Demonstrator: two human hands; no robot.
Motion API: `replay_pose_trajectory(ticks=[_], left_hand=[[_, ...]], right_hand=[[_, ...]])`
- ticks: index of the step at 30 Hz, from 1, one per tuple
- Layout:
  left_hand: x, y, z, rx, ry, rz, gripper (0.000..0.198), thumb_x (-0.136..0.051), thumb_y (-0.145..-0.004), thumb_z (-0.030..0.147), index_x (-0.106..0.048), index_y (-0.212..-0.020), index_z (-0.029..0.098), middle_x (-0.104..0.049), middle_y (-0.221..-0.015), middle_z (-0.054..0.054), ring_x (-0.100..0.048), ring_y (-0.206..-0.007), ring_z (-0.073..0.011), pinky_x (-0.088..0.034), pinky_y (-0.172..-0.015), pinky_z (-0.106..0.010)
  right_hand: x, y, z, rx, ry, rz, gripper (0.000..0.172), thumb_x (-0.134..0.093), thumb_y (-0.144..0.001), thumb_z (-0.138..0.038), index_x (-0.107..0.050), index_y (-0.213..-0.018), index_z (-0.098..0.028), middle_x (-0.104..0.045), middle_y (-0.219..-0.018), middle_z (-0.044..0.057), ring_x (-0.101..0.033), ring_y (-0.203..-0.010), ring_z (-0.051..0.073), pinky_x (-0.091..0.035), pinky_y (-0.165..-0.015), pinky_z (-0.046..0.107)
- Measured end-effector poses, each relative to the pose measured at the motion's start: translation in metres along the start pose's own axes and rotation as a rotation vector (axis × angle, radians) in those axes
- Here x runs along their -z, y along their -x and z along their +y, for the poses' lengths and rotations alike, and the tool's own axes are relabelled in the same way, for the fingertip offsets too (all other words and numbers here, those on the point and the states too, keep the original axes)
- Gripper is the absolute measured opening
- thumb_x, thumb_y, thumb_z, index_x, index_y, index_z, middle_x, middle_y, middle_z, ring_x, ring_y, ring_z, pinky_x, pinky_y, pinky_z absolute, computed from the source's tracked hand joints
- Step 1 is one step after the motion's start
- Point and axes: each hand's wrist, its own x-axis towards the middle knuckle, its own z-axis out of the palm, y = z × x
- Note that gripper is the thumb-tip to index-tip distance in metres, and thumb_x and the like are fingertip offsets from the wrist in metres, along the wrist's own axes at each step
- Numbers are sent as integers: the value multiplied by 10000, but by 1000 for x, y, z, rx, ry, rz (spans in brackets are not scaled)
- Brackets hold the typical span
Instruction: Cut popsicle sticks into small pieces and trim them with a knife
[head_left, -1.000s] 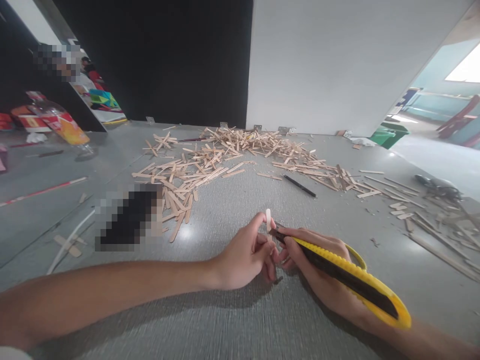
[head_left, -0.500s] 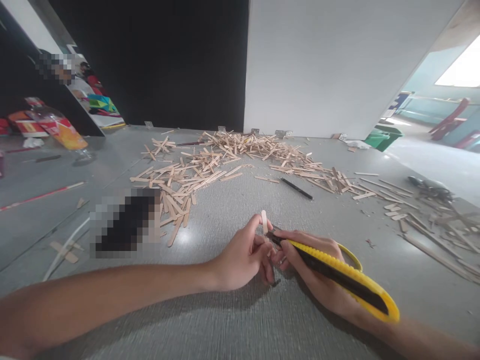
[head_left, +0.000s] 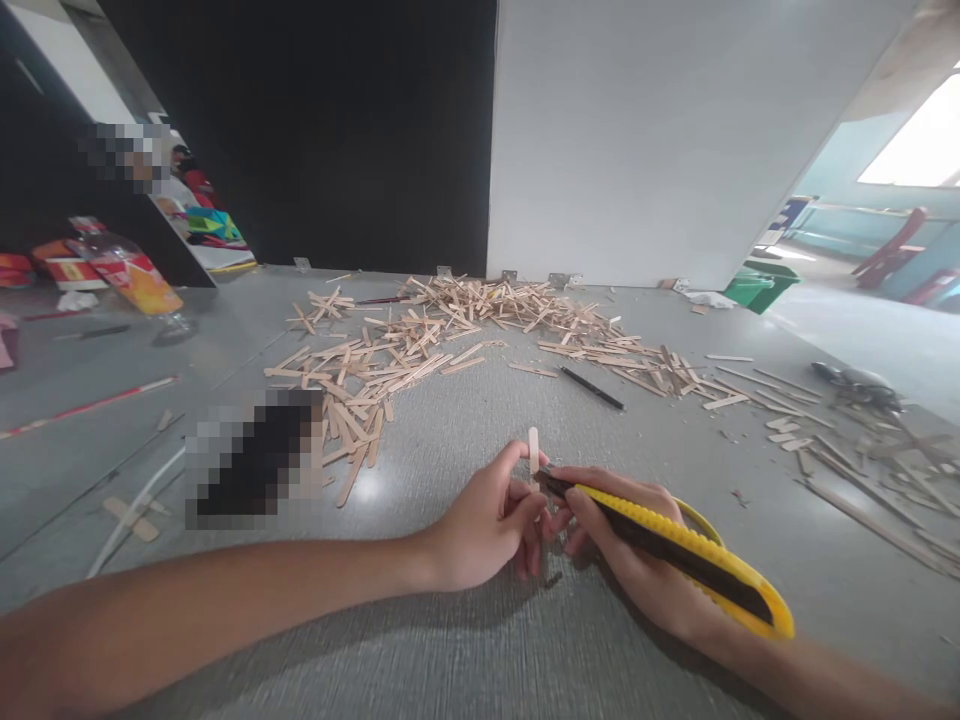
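Note:
My left hand [head_left: 491, 525] rests on the grey table and pinches a short wooden stick [head_left: 533, 448] upright between thumb and fingers. My right hand [head_left: 630, 555] grips a yellow and black utility knife [head_left: 675, 545]. The knife's front end points left and meets the stick just below its rounded top. Both hands touch each other near the table's front. A tiny dark chip [head_left: 553, 579] lies on the table under the fingers.
A wide heap of wooden sticks [head_left: 420, 340] covers the far middle of the table [head_left: 465, 430]. A black pen [head_left: 592, 387] lies behind my hands. Long sticks and offcuts [head_left: 832, 440] lie at right. A bottle [head_left: 124, 272] lies at far left.
The view shifted slightly; my hands, the stick and the knife keep almost the same pose, with the knife still against the stick.

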Motion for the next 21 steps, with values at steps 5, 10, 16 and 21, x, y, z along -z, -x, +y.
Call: replay_pose_trajectory(ticks=[5, 10, 16, 21], left_hand=[[-1, -1, 0, 6, -6, 15, 311, -563, -1035, 485, -415, -1169, 246, -644, -749, 31, -619, -487, -114, -490, -435, -183], [-4, -1, 4, -14, -13, 101, 351, -530, -1046, 471, -408, -1281, 242, -626, -767, 40, -584, -462, -103, -463, -410, -181], [-2, -2, 10, -108, -34, 333, 312, -442, -1073, 328, -431, -1367, 224, -537, -759, 62, -507, -499, -84, -416, -430, -172], [4, -3, 24, -216, -46, 449, 167, -426, -1091, 352, -387, -1227, 264, -527, -800, 78, -441, -503, -65, -367, -443, -170]], right_hand=[[2, 0, -3, -24, 14, 13, 239, -575, -1028, -338, -749, -1093, -187, -726, -607, -11, -675, -473, 138, -552, -462, 211], [6, 6, 2, 273, 246, 20, 148, -571, -1021, -204, -697, -1097, -212, -718, -711, -1, -628, -514, 127, -511, -505, 239], [2, 12, 1, 752, 674, -445, 346, -343, -1098, -139, -682, -1165, -126, -623, -743, 40, -534, -550, 179, -385, -465, 326], [-5, 11, -2, 746, 744, -545, 338, -367, -1078, -105, -584, -1334, -67, -625, -790, 44, -541, -589, 201, -419, -487, 345]])
